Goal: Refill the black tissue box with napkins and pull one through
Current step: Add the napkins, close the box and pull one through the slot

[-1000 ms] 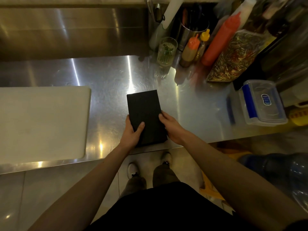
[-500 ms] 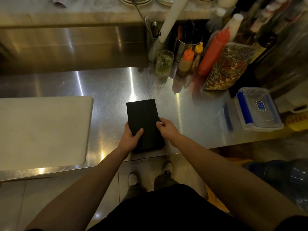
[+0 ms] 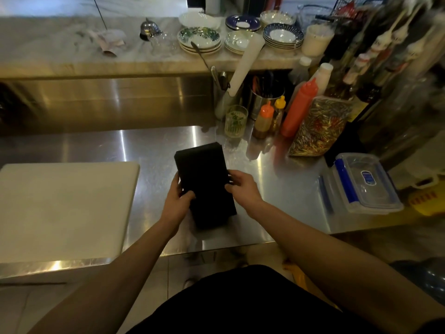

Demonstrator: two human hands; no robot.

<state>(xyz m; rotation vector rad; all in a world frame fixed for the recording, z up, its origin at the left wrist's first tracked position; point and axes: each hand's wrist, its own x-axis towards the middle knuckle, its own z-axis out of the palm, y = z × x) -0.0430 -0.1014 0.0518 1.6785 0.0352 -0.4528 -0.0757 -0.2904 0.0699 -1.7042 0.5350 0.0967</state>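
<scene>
We see the black tissue box [image 3: 204, 182], a plain matte oblong, tilted with its far end raised above our steel counter, its dark face showing no visible opening.

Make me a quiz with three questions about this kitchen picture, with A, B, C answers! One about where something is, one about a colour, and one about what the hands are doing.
1. Where is the white cutting board?
A. Left of the black tissue box
B. Right of the box
C. On top of the box

2. What colour is the tallest squeeze bottle behind the box?
A. Green
B. Red
C. Blue

3. What are the left hand and right hand doing?
A. Both resting on the cutting board
B. Only one touches the box
C. Both grip the box, one on each side

Answers:
1. A, since the board lies on the counter at the box's left.
2. B, its body and pointed cap are red.
3. C, fingers of each hand wrap a long side of the box.
</scene>
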